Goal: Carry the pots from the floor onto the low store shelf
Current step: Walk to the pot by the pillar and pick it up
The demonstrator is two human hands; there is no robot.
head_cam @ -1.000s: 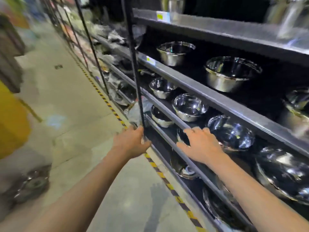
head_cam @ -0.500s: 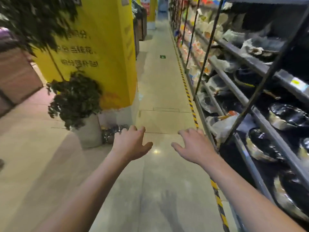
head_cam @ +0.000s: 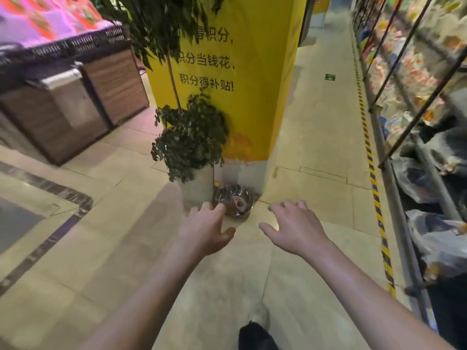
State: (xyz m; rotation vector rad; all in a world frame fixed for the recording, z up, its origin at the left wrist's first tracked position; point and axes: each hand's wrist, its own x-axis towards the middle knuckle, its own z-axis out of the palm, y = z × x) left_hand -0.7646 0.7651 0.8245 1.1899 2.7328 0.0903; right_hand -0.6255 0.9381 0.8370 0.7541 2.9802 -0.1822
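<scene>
Both arms reach out over the pale tiled floor of a store aisle, empty-handed. The left hand has its fingers loosely spread and holds nothing; the right hand is the same, fingers apart and slightly bent, nothing in its grasp. A dark trouser leg and pale shoe show below, mid-stride.

Just beyond the left fingertips, a shiny steel pot sits on the floor at the base corner of the yellow pillar, just beside the ribbed white planter of a dark-leafed artificial plant. The pot is round, mirror-bright, wrapped in what looks like clear film, with a label inside. It is not yet lifted, so this carry appears to be at the reaching stage; whether more pots wait behind it cannot be told.

To the right, the metal shelving runs along a yellow-and-black floor stripe, its low tiers holding bagged goods, blurred. Far left stands a wood-panelled display bin.
</scene>
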